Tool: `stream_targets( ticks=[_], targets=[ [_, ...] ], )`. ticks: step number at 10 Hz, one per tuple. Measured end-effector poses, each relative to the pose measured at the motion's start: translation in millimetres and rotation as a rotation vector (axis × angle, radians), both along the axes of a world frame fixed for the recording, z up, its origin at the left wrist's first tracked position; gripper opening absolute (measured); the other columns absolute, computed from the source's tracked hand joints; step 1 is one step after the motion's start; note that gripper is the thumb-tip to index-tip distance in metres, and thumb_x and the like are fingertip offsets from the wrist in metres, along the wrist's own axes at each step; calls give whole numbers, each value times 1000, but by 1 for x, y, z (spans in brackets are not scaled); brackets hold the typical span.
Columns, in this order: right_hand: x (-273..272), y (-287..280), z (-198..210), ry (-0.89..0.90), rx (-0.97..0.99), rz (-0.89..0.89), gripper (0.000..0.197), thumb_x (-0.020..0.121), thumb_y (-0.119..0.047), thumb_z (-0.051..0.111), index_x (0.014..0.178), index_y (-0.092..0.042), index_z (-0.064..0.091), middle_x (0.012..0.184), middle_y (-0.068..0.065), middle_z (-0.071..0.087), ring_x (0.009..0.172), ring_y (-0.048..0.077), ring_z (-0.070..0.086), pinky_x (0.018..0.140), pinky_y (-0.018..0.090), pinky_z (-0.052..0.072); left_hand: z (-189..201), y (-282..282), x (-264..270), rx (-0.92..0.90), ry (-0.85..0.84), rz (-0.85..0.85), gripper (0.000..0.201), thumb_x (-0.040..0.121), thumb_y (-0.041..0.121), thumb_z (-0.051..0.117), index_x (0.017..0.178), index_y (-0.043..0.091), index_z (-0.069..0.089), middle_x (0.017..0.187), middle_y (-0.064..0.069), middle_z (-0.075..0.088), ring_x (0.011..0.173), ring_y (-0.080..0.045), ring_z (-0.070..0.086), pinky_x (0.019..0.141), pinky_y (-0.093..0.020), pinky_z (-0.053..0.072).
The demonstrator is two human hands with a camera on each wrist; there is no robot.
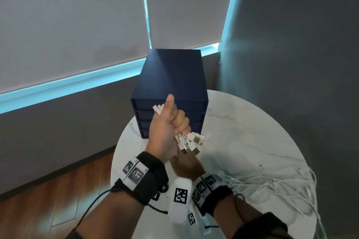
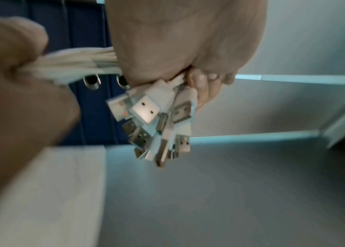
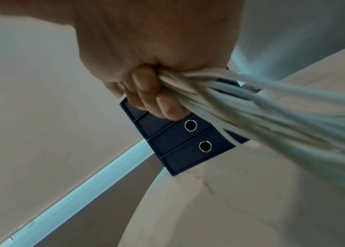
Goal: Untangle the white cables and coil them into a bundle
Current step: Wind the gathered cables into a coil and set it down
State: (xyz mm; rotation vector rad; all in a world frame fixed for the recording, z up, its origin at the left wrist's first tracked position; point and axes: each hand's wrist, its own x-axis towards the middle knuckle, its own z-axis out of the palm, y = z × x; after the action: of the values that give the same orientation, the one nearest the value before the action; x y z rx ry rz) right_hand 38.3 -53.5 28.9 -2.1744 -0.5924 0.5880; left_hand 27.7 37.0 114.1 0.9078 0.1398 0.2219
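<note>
My left hand (image 1: pixel 171 122) is raised over the table in a fist with the thumb up and grips a bunch of white cables. Their USB plugs (image 1: pixel 192 141) fan out below the fist, and short white ends poke out by the thumb. In the left wrist view the plugs (image 2: pixel 156 117) hang from the curled fingers (image 2: pixel 201 80). Just below sits my right hand (image 1: pixel 186 167), its fingers hidden in the head view. In the right wrist view its fingers (image 3: pixel 156 93) curl round the cable strands (image 3: pixel 251 108). Loose cable tails (image 1: pixel 281 182) trail across the table.
A dark blue drawer box (image 1: pixel 171 75) stands at the back of the round white marble table (image 1: pixel 242 132), right behind my hands. The table's edge is close on the left, over a wooden floor (image 1: pixel 58 190). Grey walls and window blinds close in behind.
</note>
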Motion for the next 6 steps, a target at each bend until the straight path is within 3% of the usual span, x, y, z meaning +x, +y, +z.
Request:
stream_targets(
  ticks=[1,2,3,4,5,6],
  targets=[
    [-3,3,-7,44,49,36,27,98,-38,47,72,-31,45,87,-2,54,79,14,49,76,35,45,-22,4,9,245,63,167,55,98,54,44,60,19,25,52,0,21,47,-16,21,51,-28,30],
    [-4,-9,-25,40,-50,74,39,92,-53,43,65,-25,46,68,-8,52,64,10,48,68,38,46,-44,1,13,333,111,225,56,88,63,48,62,17,29,53,0,25,49,-15,25,53,-27,33],
    [-2,-25,-32,-10,-148,111,46,90,-65,40,75,-23,48,73,-4,54,69,16,53,70,40,49,-61,-3,16,402,98,233,54,91,57,48,59,17,32,53,0,30,49,-14,29,54,-27,35],
    [-4,-44,-30,-117,-241,163,41,96,-56,42,79,-20,46,78,3,53,74,25,57,66,33,42,-77,0,21,513,84,213,55,99,50,48,55,20,37,50,3,35,49,-14,35,58,-30,41],
    [-4,-62,-23,-143,-288,210,34,94,-51,47,79,-21,49,87,8,62,83,28,62,67,33,44,-93,8,23,750,66,147,59,101,44,52,50,15,45,48,1,42,47,-16,42,61,-34,43],
    [3,-84,-2,-171,-341,314,26,90,-47,49,76,-24,50,79,-1,60,78,24,62,70,38,51,-108,12,20,932,70,11,63,99,42,56,58,-5,46,47,-11,47,43,-17,47,57,-33,47]
  ],
)
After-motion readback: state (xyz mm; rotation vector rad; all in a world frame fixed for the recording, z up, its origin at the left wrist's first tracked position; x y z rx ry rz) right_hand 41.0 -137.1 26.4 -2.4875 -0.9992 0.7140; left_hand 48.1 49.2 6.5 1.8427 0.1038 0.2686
